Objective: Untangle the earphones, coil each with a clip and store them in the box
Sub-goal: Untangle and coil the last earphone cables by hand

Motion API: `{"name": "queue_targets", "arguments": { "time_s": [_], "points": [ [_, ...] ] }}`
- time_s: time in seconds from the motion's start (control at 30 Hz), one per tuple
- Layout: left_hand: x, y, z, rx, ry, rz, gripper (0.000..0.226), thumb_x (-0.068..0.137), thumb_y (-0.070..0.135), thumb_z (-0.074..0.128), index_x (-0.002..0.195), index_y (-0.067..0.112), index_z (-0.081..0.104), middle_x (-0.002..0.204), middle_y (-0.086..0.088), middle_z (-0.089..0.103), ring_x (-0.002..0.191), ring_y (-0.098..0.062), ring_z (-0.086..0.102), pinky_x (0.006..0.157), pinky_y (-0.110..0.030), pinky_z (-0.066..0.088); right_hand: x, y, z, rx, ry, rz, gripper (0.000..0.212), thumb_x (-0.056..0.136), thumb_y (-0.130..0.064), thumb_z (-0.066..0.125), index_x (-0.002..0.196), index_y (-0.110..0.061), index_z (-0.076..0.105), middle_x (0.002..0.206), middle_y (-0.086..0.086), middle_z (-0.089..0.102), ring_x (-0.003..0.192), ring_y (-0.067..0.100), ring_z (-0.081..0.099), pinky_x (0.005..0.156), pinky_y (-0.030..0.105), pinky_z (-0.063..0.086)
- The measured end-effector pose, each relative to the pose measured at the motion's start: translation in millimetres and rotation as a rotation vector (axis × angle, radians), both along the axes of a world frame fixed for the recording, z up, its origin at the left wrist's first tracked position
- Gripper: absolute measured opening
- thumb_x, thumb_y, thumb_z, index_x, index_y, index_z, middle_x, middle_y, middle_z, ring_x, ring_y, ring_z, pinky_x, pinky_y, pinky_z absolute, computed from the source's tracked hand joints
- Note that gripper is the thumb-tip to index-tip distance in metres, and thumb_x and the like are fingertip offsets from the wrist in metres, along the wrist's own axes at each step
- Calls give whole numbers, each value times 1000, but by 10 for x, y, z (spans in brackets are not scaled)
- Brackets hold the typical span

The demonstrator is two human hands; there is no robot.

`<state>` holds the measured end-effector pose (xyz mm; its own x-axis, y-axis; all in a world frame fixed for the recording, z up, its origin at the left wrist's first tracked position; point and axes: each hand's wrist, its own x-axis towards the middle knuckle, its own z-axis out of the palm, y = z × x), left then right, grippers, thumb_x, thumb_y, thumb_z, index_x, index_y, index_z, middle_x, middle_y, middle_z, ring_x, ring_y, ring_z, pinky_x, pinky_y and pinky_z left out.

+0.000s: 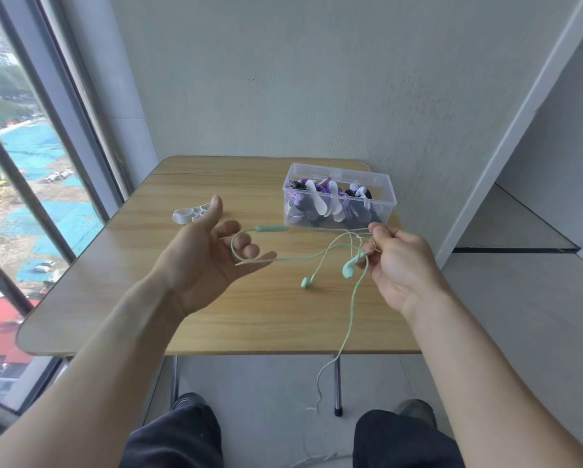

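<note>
R fingers round green earphones

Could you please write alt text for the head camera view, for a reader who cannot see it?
A person's right hand pinches a mint-green earphone cable that loops around the open left hand's fingers above a wooden table. A white clip and a clear box of coiled earphones sit behind.

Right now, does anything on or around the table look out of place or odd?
One thing: the green earphone cable, pinched in the right hand and looped over the left hand, trails off the table edge down toward the floor. Nothing looks spilled or damaged.
</note>
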<state>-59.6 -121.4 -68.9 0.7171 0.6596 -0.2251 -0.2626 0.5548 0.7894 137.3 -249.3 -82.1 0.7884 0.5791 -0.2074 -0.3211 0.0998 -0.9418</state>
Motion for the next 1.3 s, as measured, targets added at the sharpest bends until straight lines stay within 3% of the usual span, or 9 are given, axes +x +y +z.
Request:
{"name": "queue_targets", "arguments": {
  "time_s": [0.13,0.33,0.5,0.57,0.67,0.77,1.03,1.17,1.3],
  "points": [
    [-93,19,5,102,-130,-353,36,72,3,75,100,11,55,65,2,31,49,-11,34,54,-26,49,9,8,4,76,136,-52,20,106,-6,43,92,-8,56,72,5,46,48,9,50,48,26,51],
    [-80,209,-232,981,818,92,6,95,20,65,94,14,63,65,-1,52,42,-9,41,45,-25,38,-101,58,11,88,126,-3,22,106,-5,41,88,-6,54,66,1,34,36,6,33,37,19,35],
    [-5,79,-52,-40,58,115,58,101,56,40,62,13,43,47,-4,37,43,-22,40,76,-43,56,-138,70,-17,-73,-72,88,23,105,-7,45,87,-9,59,65,-1,33,36,3,26,36,15,26],
    [-7,37,13,-105,39,-22,58,97,56,41,53,22,26,47,2,17,43,-18,18,55,-31,46,-102,73,-28,-109,-112,75,23,105,-8,45,87,-10,60,63,-1,31,38,5,25,36,17,26],
    [-51,174,-25,188,350,106,42,92,38,56,62,26,29,49,6,12,41,-13,10,42,-22,15,-19,73,-66,-168,-155,25,23,105,-12,46,87,-14,60,63,-1,33,46,11,27,38,20,29],
    [-180,392,-146,552,730,353,23,86,20,68,70,11,54,49,3,29,40,-15,26,45,-23,27,36,75,-118,-211,-203,13,23,106,-15,45,91,-14,62,55,-5,37,40,10,30,41,23,31],
    [-44,151,-196,901,1093,314,78,63,39,53,134,13,37,126,-12,38,123,-33,37,104,-48,37,-12,151,-259,-285,-302,18,22,106,-17,43,97,-13,63,39,-15,37,30,5,32,49,27,36],
    [233,-215,-269,1447,621,267,40,74,29,55,110,12,61,107,-3,61,105,-23,57,96,-37,44,-53,204,-292,-162,-48,36,20,106,-13,46,92,-10,61,58,-3,34,44,9,29,46,24,28],
    [481,-424,-543,1683,620,-145,47,90,13,58,137,11,50,133,-5,56,125,-23,51,106,-36,38,-100,231,-319,-98,96,58,21,105,-10,46,89,-9,60,58,-1,36,40,10,28,35,20,26]
  ]
}}
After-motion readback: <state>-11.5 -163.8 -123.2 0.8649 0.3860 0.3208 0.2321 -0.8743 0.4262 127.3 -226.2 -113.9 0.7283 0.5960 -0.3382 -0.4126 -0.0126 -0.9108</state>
